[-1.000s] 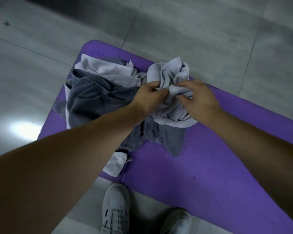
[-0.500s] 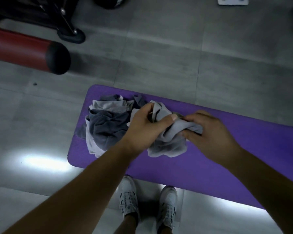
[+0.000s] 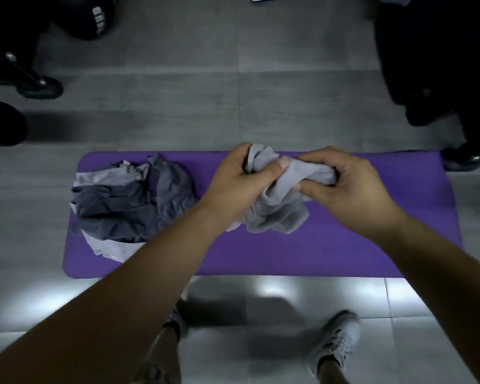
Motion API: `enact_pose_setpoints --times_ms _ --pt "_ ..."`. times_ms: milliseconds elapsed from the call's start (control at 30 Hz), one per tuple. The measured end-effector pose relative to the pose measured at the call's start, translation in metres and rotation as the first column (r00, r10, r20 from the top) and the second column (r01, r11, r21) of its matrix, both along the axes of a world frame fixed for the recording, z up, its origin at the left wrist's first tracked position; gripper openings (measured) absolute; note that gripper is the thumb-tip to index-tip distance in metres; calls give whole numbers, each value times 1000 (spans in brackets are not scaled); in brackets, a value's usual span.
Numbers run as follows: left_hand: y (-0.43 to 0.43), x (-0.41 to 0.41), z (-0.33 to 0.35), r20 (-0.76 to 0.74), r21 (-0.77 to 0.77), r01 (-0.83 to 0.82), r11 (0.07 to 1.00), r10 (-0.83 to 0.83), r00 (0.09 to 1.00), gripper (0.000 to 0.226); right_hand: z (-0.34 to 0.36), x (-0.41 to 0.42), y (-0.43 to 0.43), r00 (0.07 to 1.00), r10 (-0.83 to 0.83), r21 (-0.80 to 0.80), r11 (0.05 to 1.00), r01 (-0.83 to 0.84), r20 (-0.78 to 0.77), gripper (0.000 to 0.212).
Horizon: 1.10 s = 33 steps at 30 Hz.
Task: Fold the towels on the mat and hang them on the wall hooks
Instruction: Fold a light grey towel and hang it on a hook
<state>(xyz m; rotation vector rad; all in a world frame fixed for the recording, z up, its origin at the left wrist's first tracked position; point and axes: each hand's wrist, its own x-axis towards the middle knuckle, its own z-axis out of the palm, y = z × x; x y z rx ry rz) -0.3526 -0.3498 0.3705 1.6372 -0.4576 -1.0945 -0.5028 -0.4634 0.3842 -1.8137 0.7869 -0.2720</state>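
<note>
While your left hand and right hand both clench the soft, crumpled pale grey towel, it bunches between them over the flat purple mat. Loose folds sag below your knuckles; a rumpled pile of darker towels lies on the mat's left end, apart.

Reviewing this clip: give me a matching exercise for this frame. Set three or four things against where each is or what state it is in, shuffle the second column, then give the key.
Things
1. light grey towel
2. towel pile
3. purple mat
4. grey shoe

Places or states
A. spread flat on the tile floor
B. heaped at the mat's left end, no hand on it
C. on the floor, nearer the camera than the mat
D. bunched up, gripped by the left hand and the right hand

Pairs: 1-D, 2-B, 3-A, 4-C
</note>
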Motion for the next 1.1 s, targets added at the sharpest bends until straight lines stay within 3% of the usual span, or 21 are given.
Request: enact_pose_setpoints --times_ms 167,367,500,600,733,867,967,1100 --pt "-73 -95 -20 -15 12 -71 997 71 997 20 -19 -99 -71 999 -32 62 998 33 -8 41" --pt "-129 -162 -96 22 69 36 997 -37 999 22 -94 -168 -130 989 -92 -21 996 91 -115 27" --pt "-159 -184 -183 98 154 98 983 -114 989 21 -177 -186 -152 974 -65 -113 993 41 -219 24" --pt "-166 -194 -261 119 206 150 967 -177 977 7 -254 -199 -162 945 -31 -155 988 -21 -324 20" --pt "-159 -210 -359 112 286 170 943 -209 971 14 -358 -215 -163 920 23 -181 978 -102 -392 14" --pt "-146 -228 -431 82 325 235 916 -275 958 26 -443 -233 -163 863 137 -93 974 -207 -486 10" --pt "-137 -234 -470 45 420 277 864 -325 945 28 -481 -240 -167 821 244 1 959 -284 -516 26" --pt "-135 -219 -511 335 480 117 869 -305 892 48 -509 -224 -190 940 51 -191 974 -121 -336 19"
